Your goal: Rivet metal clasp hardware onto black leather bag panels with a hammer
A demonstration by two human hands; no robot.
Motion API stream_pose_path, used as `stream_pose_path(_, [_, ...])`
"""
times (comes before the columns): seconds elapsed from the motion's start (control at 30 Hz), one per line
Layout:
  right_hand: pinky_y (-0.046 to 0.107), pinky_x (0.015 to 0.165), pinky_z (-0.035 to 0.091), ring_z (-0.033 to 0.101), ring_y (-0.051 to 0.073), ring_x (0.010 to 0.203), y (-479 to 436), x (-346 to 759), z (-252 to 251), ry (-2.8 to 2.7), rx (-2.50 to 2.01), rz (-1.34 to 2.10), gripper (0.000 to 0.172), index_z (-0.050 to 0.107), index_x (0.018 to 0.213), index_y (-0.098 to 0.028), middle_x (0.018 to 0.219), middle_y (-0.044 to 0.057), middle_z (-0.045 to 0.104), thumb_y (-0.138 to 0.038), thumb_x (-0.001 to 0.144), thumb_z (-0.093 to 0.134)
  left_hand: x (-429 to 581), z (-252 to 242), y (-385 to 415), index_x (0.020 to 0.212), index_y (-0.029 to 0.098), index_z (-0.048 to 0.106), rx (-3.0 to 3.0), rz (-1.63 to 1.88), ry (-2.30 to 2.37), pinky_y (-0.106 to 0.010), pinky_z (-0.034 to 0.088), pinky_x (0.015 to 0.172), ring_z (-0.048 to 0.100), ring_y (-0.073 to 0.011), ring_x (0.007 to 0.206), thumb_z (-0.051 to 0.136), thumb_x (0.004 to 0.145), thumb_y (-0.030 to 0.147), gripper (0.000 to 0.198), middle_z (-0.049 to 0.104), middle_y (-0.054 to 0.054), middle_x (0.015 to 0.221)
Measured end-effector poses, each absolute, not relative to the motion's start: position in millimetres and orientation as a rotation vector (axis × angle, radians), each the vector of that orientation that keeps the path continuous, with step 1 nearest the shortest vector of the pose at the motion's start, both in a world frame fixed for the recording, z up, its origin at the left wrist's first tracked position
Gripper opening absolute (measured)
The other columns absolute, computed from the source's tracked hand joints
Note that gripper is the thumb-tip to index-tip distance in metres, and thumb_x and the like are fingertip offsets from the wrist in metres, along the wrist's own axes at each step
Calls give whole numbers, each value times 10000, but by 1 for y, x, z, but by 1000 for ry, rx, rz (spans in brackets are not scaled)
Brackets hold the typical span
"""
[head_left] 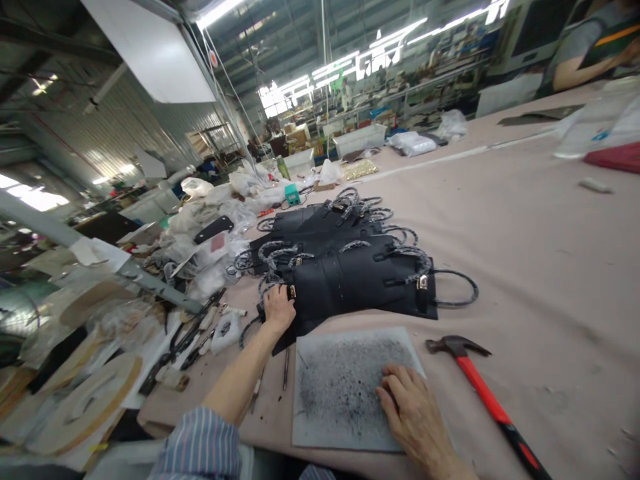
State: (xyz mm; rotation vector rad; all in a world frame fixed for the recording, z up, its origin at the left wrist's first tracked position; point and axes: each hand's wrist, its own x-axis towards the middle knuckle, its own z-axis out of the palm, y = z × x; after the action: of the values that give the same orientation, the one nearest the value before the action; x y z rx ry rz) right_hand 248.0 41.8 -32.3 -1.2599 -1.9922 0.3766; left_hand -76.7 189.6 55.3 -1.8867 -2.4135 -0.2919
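Note:
A black leather bag body (345,283) with wrapped handles and gold-coloured metal clasps lies flat at the front of a stack of similar pieces. My left hand (279,308) is at its left end, beside a metal clasp (293,291), with the fingers curled over the edge; the fingertips are partly hidden. Near me lies a speckled pale board (340,387). On its right edge my right hand (413,410) rests, fingers loosely bent and nothing visible in them. Right of that hand is a claw hammer (483,387) with a red and black handle.
Thin metal tools (286,369) lie left of the board. Plastic bags (215,207) and more hand tools (200,333) crowd the table's left side. A small teal box (292,195) stands behind the stack. Another person's arm (580,70) shows at the far right.

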Motion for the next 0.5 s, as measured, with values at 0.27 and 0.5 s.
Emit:
stream_pose_path(0.27, [458,899,478,577,258,1013,40,246,-23,-1981,-1324,445,93,569,906,-250,1105,55,645,-164,929,542,-115,60,232,1407,109,478,-1953,39,-2463,-579,302,1159,515,-360,1337,467,923,193,492,567,-228,1409])
stream_pose_path(0.5, [474,906,484,574,258,990,40,242,-16,-1948,-1370,455,118,547,887,-234,1073,54,641,-116,880,552,-132,87,236,974,151,652,-2213,290,-2188,-345,467,933,675,-279,1042,448,918,135,212,709,-165,1079])
